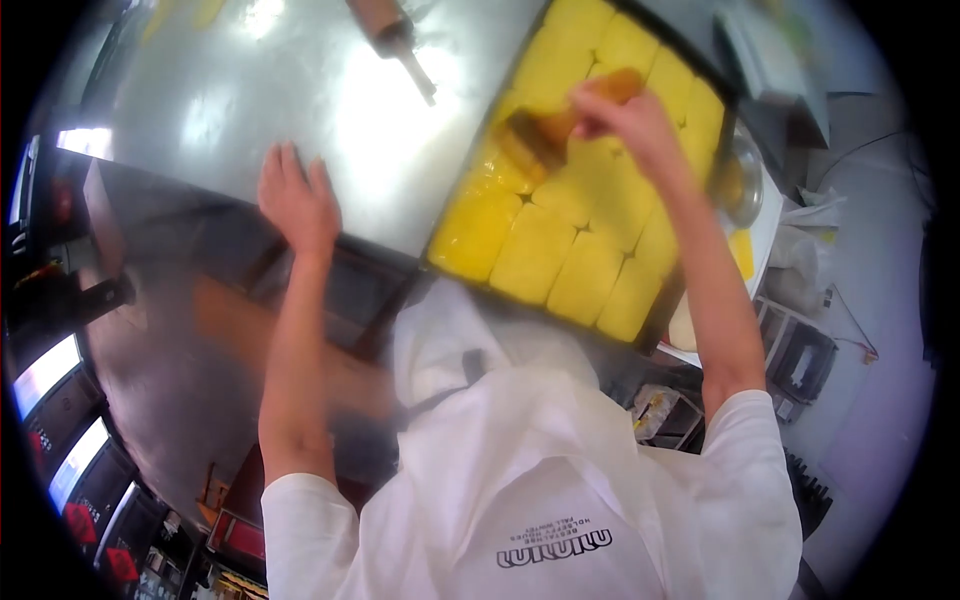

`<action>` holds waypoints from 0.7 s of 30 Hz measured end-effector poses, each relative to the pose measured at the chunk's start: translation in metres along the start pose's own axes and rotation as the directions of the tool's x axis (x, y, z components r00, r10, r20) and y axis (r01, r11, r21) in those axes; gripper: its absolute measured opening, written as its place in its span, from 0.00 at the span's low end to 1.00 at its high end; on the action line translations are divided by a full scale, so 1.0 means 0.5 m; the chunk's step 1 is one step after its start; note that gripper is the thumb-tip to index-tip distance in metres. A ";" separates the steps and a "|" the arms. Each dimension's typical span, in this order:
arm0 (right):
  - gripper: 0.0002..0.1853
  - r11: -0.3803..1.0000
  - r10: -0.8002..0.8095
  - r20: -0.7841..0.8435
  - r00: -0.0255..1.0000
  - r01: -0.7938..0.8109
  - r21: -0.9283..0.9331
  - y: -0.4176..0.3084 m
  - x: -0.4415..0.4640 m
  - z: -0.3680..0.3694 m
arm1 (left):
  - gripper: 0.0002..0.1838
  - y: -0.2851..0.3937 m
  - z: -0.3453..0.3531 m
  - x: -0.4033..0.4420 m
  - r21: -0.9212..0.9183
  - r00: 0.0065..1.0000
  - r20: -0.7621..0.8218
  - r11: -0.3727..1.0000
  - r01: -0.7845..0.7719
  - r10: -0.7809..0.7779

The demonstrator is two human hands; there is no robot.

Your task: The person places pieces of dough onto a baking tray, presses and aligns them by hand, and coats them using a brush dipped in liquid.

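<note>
A dark-edged tray (pixel 650 338) full of yellow, closely packed dough pieces (pixel 530 250) lies on the metal table at a slant. Over its upper left part, my right hand (pixel 610 110) grips the wooden handle of a wide brush (pixel 540 140), whose bristles touch the yellow tops. The pieces at the tray's left side look wet and glossy. My left hand (pixel 298 198) rests flat near the front edge of the metal table, fingers apart, holding nothing.
On the metal table (pixel 230 120) lies a rolling pin (pixel 385 30), its handle pointing toward the tray. A metal bowl (pixel 740 180) stands just right of the tray. Crates (pixel 795 350) and plastic bags (pixel 800 260) sit farther right.
</note>
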State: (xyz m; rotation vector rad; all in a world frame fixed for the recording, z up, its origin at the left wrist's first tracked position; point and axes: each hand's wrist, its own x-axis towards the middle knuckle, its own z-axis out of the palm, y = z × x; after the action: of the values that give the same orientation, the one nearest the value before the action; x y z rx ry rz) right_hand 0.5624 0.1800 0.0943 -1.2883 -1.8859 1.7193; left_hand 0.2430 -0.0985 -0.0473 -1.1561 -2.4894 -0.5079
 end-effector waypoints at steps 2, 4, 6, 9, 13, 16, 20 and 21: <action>0.17 0.986 -0.161 -0.095 0.982 0.156 -0.056 -0.046 -0.014 -0.020 | 0.28 0.004 -0.001 0.001 0.002 1.000 0.014 1.000 0.009 -0.009; 0.10 0.895 -0.381 -0.076 0.921 0.347 -0.281 -0.056 -0.049 0.005 | 0.28 0.009 -0.001 0.000 0.012 0.999 0.029 1.000 0.021 -0.021; 0.08 0.548 -0.694 0.105 0.712 0.617 -0.565 -0.010 -0.083 0.048 | 0.29 0.016 0.004 -0.002 0.026 0.998 0.044 0.999 0.033 -0.034; 0.08 0.471 -0.633 0.329 0.701 0.686 -0.555 0.051 -0.169 0.144 | 0.28 0.012 0.005 -0.010 0.032 0.990 0.111 0.996 0.080 -0.083; 0.05 0.557 -0.548 0.475 0.688 0.724 -0.406 0.037 -0.277 0.197 | 0.29 0.015 0.003 -0.006 0.015 0.998 0.058 1.000 0.017 -0.018; 0.03 0.786 -0.473 0.449 0.758 0.594 -0.174 0.001 -0.283 0.183 | 0.29 0.019 0.007 -0.001 0.029 0.998 0.061 0.999 0.017 -0.018; 0.10 0.942 0.108 0.364 0.925 -0.212 0.260 0.033 -0.193 0.169 | 0.28 0.020 0.004 -0.003 0.022 0.998 0.055 1.000 0.002 -0.003; 0.12 0.945 0.126 0.385 0.914 -0.228 0.234 0.059 -0.145 0.150 | 0.27 0.020 0.005 -0.002 0.034 0.999 0.046 0.999 -0.007 0.005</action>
State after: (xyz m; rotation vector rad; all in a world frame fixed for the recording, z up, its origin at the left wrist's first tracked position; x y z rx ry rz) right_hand 0.5617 0.0737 0.0739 -1.1203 -1.6592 2.3626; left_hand 0.2508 -0.0920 -0.0484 -1.1751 -2.5227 -0.4406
